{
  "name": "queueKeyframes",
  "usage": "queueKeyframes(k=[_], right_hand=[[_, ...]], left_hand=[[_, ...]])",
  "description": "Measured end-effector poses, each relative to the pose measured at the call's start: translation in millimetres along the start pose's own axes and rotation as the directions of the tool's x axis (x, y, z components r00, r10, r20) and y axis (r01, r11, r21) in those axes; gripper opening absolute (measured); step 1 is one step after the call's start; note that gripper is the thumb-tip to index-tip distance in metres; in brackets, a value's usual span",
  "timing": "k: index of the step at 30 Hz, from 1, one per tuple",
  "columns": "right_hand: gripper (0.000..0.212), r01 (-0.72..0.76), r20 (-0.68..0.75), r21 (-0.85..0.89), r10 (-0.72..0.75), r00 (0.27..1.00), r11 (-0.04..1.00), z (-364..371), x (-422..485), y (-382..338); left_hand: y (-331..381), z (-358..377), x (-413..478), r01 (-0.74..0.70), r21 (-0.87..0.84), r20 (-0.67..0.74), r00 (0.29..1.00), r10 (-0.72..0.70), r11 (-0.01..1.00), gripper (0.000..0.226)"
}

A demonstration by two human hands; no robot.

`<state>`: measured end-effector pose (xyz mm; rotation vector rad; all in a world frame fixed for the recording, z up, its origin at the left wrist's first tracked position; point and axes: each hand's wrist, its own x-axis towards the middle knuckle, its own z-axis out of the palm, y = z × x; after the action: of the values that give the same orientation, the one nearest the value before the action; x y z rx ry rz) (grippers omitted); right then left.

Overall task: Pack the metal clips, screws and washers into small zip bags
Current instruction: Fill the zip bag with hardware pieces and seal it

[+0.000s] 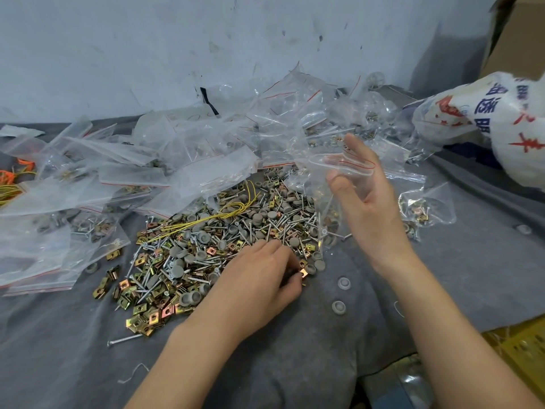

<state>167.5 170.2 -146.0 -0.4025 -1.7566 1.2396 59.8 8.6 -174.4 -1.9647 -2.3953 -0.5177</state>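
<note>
While the right hand [365, 202] pinches a zip bag [324, 162] raised right of the pile [206, 240], the left hand [259, 278] curls round a clip [303, 273] at the pile's near edge. Next, I judge, the clip must reach the bag's mouth.

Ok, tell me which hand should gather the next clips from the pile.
Left. The left hand rests on the pile, fingers curled round a clip at its near edge. The right hand is raised above the pile's right side, pinching a zip bag.
</note>
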Motion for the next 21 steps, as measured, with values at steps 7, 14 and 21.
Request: queueKeyframes(k=[7,14,21], right_hand=[[0.058,-0.015,0.033,-0.068,0.017,0.999,0.998,2,-4,-3],[0.065,0.033,0.153,-0.194,-0.003,0.988,0.981,19,-12,-1],[0.065,0.094,0.252,-0.253,-0.028,0.967,0.963,38,-17,0]], left_hand=[[-6,-22,9,0.135,-0.662,-0.186,0.923,-0.336,0.737,0.009],[-21,-52,20,-0.005,-0.788,-0.318,0.859,-0.401,0.616,0.020],[-23,-67,21,-0.087,-0.775,-0.416,0.816,-0.402,0.627,0.009]])
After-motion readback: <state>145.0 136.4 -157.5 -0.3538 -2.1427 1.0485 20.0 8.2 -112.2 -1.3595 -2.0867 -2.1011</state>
